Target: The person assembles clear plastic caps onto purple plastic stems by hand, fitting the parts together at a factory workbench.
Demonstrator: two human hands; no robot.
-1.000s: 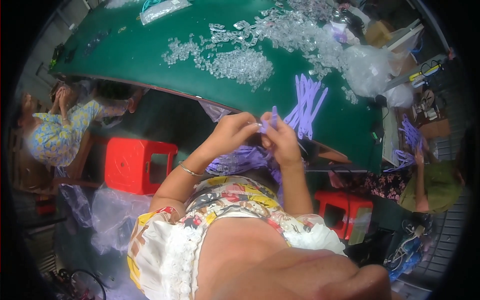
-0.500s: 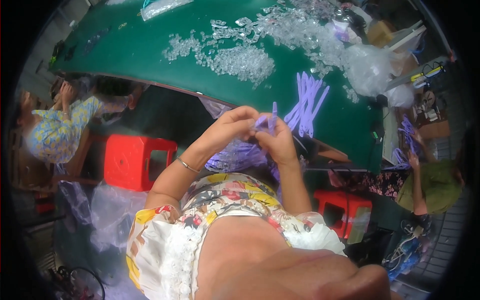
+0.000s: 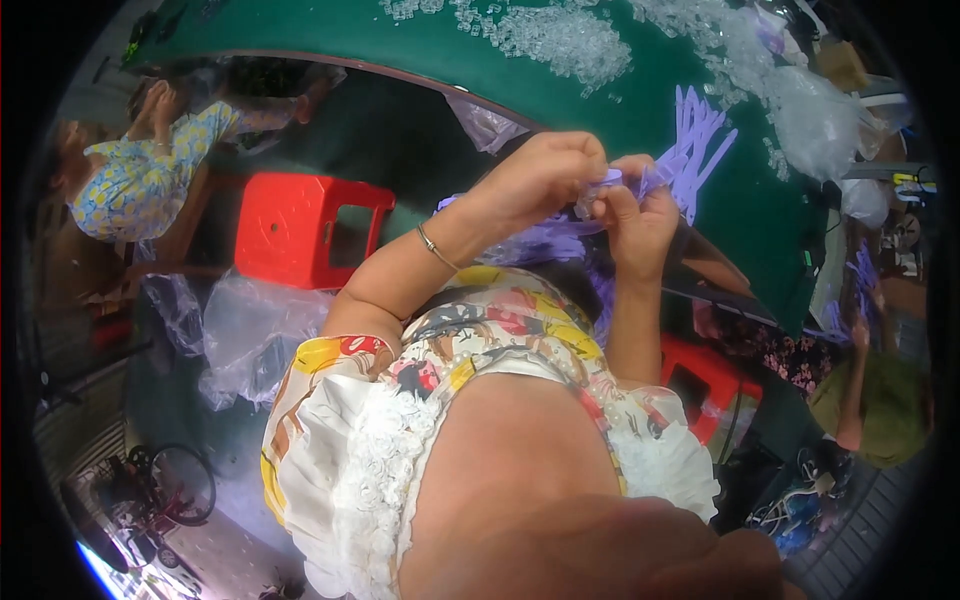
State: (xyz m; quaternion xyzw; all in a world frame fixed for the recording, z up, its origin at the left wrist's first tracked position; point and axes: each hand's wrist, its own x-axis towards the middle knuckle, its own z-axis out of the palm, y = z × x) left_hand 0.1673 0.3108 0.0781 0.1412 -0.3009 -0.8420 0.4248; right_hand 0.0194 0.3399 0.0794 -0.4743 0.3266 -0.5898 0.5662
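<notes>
Close together over the table's near edge, both hands work on one purple plastic strip (image 3: 612, 177). My left hand (image 3: 555, 172) is closed, thumb and fingers pinching the strip's end. With fingers curled, my right hand (image 3: 640, 215) grips the same strip from the other side. A small clear plastic piece (image 3: 586, 207) shows just below the fingertips; how it joins the strip is hidden. Beyond my right hand, a loose bunch of purple strips (image 3: 695, 150) lies on the green table (image 3: 440, 45). More purple strips (image 3: 540, 245) rest in my lap beneath the hands.
Heaps of clear plastic pieces (image 3: 565, 42) spread across the table. A clear bag (image 3: 815, 115) stands at its right side. Red stools (image 3: 285, 230) are to either side of me. One person (image 3: 150, 190) sits at the left; another (image 3: 870, 400) handles purple strips at the right.
The view has shifted, so the table sits higher and further right. The strip, upright between my hands before, now lies more level, and a clear piece shows under the fingertips.
</notes>
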